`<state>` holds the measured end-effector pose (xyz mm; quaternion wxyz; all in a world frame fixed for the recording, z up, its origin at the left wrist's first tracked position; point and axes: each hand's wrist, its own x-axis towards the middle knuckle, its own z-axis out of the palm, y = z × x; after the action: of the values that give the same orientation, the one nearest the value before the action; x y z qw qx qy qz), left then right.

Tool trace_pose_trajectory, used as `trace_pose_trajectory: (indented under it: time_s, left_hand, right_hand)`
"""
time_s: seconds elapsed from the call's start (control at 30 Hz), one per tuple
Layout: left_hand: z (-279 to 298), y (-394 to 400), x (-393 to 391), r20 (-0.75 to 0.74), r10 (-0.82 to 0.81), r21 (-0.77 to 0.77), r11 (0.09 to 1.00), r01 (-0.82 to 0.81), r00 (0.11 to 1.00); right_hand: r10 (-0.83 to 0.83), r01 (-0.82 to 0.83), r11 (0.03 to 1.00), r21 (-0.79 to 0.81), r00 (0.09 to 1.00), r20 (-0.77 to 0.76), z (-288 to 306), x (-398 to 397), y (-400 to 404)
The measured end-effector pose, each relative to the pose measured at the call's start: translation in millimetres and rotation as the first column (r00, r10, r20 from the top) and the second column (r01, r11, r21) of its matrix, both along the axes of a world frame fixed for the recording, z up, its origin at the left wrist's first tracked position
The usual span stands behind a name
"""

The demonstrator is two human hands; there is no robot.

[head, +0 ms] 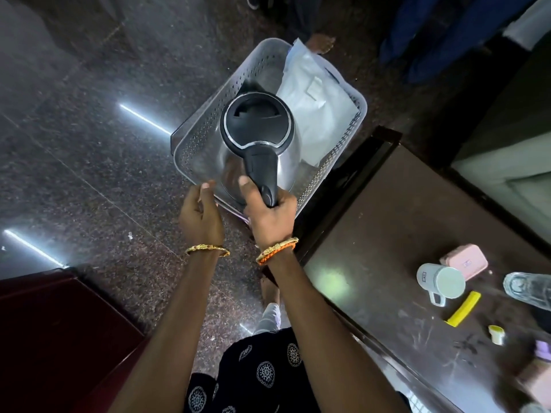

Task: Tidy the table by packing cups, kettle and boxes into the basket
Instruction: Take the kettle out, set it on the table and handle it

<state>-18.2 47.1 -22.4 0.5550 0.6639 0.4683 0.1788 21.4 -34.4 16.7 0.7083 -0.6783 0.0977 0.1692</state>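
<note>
Head view shows the right hand (269,217) clenched on the electric kettle (258,141) handle, kettle upright over the basket's (196,138) near left corner beside a white packet (316,102), left hand (201,217) loosely curled at the near rim.

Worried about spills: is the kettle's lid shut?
Shut: the kettle's black lid sits flush inside its rim, right hand gripping the handle.
</note>
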Motion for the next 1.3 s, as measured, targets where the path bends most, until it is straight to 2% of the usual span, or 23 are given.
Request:
trace_pose_trajectory:
  time_s: [0.2,0.33,0.53,0.63,0.7,0.8,0.93,1.07,1.17,1.3]
  left_hand:
    - [6.5,-0.7,0.3,-0.039,-0.012,-0.012,1.0,0.011,0.999]
    - [9.5,3.0,-4.3,-0.139,-0.167,0.144,0.972,0.187,0.976]
    - [13.1,2.3,-8.9,-0.246,-0.292,0.244,0.904,0.35,0.924]
    - [18.1,-9.7,-11.4,-0.221,-0.257,0.387,0.862,0.327,0.941]
    - [24.8,-29.0,-13.6,-0.161,-0.241,0.424,0.859,0.288,0.957]
    - [30.7,-78.2,-17.5,-0.071,-0.366,0.319,0.873,0.368,0.928]
    - [22.7,-144.6,-23.7,-0.085,-0.479,0.21,0.849,0.486,0.874]
    - [14.6,-207.7,-27.7,-0.14,-0.618,0.164,0.756,0.634,0.774]
    - [10.7,-254.2,-23.4,-0.134,-0.699,0.005,0.708,0.706,0.702]
    - [15.8,-320.4,-8.6,-0.105,-0.831,-0.127,0.557,0.821,0.547]
  right_hand:
    - [0.032,-0.034,0.995,0.09,0.999,0.019,25.6,-9.5,-31.8]
    - [0.035,-0.047,0.982,0.184,0.997,0.068,54.6,-22.3,-57.4]
    - [0.072,-0.097,0.975,0.2,0.989,0.13,96.5,-47.4,-110.1]
    - [0.058,-0.079,0.975,0.207,0.993,0.104,105.2,-65.0,-142.5]
    - [0.034,-0.045,0.984,0.173,0.997,0.065,104.7,-75.7,-161.1]
    - [-0.029,0.031,0.995,0.099,0.999,-0.014,98.6,-90.1,-191.5]
    - [-0.146,0.161,0.981,0.105,0.979,-0.141,86.1,-106.2,-231.9]
    - [-0.263,0.271,0.963,0.009,0.943,-0.206,76.9,-113.3,-283.9]
    - [-0.337,0.33,0.941,-0.068,0.913,-0.232,70.3,-118.9,-329.9]
    - [-0.439,0.434,0.897,-0.08,0.859,-0.262,72.5,-125.0,-392.3]
